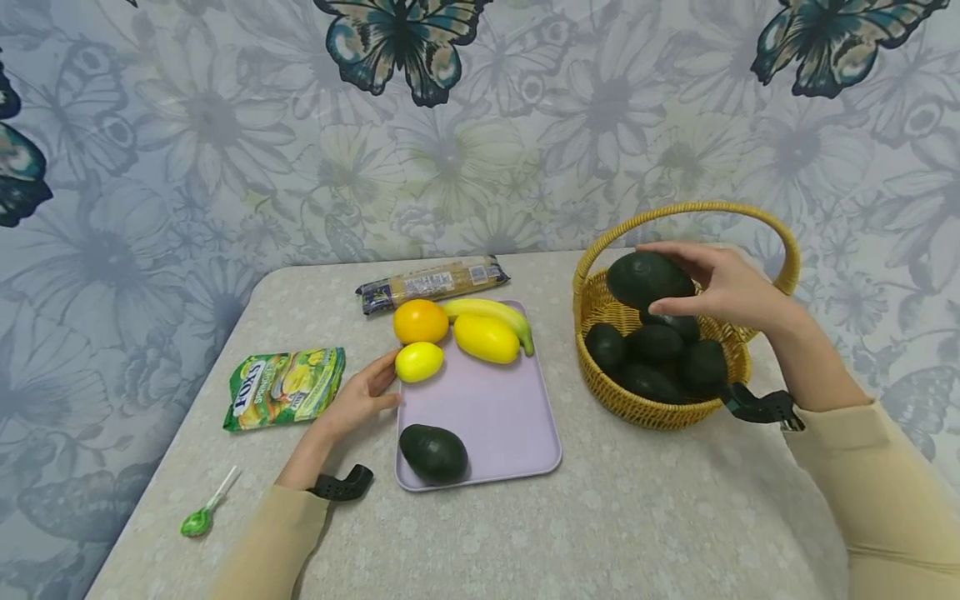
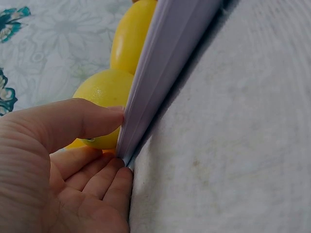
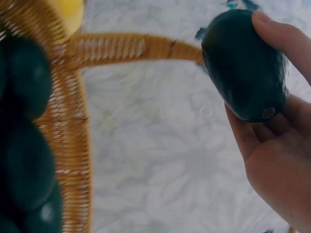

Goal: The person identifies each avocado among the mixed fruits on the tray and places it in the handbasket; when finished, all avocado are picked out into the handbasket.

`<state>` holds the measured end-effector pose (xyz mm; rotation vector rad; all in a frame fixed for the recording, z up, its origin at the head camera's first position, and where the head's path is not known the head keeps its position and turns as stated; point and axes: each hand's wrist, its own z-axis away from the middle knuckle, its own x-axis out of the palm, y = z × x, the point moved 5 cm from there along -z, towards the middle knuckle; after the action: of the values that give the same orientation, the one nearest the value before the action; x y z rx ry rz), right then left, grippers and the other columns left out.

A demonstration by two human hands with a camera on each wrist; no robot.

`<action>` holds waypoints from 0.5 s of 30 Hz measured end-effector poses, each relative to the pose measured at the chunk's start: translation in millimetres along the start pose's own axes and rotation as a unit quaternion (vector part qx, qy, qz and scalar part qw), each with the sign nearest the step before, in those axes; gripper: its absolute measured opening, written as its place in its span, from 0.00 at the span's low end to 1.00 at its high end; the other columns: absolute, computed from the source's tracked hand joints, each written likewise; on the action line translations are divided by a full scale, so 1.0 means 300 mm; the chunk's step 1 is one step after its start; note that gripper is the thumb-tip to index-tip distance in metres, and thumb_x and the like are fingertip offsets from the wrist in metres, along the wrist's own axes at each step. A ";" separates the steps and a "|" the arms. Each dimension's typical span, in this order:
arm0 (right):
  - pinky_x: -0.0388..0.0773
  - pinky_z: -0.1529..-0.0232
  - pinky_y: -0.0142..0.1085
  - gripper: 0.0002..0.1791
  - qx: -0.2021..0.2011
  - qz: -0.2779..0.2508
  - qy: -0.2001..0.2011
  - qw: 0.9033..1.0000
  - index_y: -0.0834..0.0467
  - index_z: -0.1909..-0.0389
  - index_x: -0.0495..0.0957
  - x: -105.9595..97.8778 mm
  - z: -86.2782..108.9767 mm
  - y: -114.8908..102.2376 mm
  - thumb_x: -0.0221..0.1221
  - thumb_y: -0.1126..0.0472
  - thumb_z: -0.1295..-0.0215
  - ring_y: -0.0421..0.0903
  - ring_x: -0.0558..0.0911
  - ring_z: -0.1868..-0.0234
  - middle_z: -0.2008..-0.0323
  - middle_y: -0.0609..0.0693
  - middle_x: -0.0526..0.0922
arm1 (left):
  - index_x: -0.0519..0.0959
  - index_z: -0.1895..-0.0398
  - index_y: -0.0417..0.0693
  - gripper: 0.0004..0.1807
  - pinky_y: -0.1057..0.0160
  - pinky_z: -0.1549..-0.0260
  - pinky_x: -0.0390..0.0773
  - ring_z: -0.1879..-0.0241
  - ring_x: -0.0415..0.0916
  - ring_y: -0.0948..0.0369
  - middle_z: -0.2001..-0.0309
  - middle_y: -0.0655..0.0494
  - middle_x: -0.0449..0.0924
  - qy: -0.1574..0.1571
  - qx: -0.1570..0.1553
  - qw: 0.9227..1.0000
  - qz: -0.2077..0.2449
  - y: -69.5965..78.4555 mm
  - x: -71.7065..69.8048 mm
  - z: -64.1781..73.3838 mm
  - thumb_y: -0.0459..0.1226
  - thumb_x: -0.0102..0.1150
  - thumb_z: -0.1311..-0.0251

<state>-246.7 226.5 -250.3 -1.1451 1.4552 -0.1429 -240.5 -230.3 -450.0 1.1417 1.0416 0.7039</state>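
Observation:
My right hand (image 1: 731,287) grips a dark green avocado (image 1: 649,280) between thumb and fingers, above the wicker basket (image 1: 652,417) and under its handle. In the right wrist view the avocado (image 3: 245,65) is clear of the others. Several more avocados (image 1: 655,344) lie inside the basket. At the left edge of the lilac tray (image 1: 502,417), my left hand (image 1: 362,398) touches the rim with fairly straight fingers, beside a lemon (image 1: 419,362). The left wrist view has the thumb against the tray's side (image 2: 146,87). One avocado (image 1: 433,454) sits in the tray's near left corner.
An orange (image 1: 421,322), a banana (image 1: 491,313) and a yellow mango-like fruit (image 1: 486,338) lie at the tray's far end. Behind is a long clear packet (image 1: 433,283). Left are a green Fox's candy bag (image 1: 285,387) and a green lollipop (image 1: 198,522).

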 end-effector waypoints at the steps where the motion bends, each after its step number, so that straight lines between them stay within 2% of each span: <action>1: 0.74 0.67 0.26 0.38 0.014 0.009 -0.005 1.000 0.50 0.34 0.68 0.002 0.001 0.025 0.69 0.66 0.48 0.40 0.77 0.59 0.47 0.47 0.76 | 0.46 0.26 0.41 0.43 0.55 0.33 0.53 0.30 0.46 0.50 0.26 0.45 0.43 0.001 -0.003 1.000 0.002 -0.001 -0.001 -0.001 0.27 0.57 0.41; 4: 0.74 0.63 0.27 0.37 0.066 0.023 -0.018 0.997 0.45 0.34 0.67 0.007 -0.009 0.103 0.69 0.57 0.47 0.40 0.76 0.55 0.45 0.45 0.75 | 0.46 0.26 0.40 0.43 0.54 0.33 0.52 0.30 0.46 0.49 0.26 0.44 0.42 -0.001 0.001 1.000 0.001 -0.001 -0.001 -0.004 0.27 0.57 0.41; 7: 0.74 0.54 0.31 0.38 0.110 0.032 -0.038 0.993 0.42 0.34 0.66 0.014 -0.033 0.174 0.68 0.50 0.47 0.40 0.73 0.46 0.41 0.43 0.72 | 0.46 0.26 0.40 0.43 0.53 0.33 0.52 0.30 0.46 0.49 0.27 0.44 0.42 -0.001 0.004 1.000 0.002 -0.001 0.000 -0.004 0.27 0.57 0.41; 11: 0.73 0.48 0.43 0.39 0.134 0.028 -0.063 0.989 0.43 0.33 0.65 0.029 -0.082 0.241 0.68 0.47 0.47 0.44 0.72 0.44 0.39 0.45 0.70 | 0.45 0.26 0.39 0.43 0.53 0.33 0.51 0.30 0.45 0.49 0.27 0.43 0.42 -0.004 0.010 1.000 0.003 -0.002 0.002 -0.002 0.27 0.57 0.40; 15: 0.70 0.45 0.52 0.39 0.146 0.032 -0.088 0.985 0.46 0.33 0.65 0.049 -0.131 0.278 0.68 0.47 0.47 0.51 0.69 0.40 0.35 0.50 0.66 | 0.45 0.26 0.39 0.43 0.53 0.33 0.50 0.29 0.45 0.48 0.27 0.42 0.42 -0.004 0.014 1.000 0.008 -0.004 0.004 -0.001 0.27 0.57 0.40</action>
<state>-321.3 238.2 -305.4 -0.8506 1.2644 -0.1979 -240.4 -229.5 -451.6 1.1763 1.0395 0.6984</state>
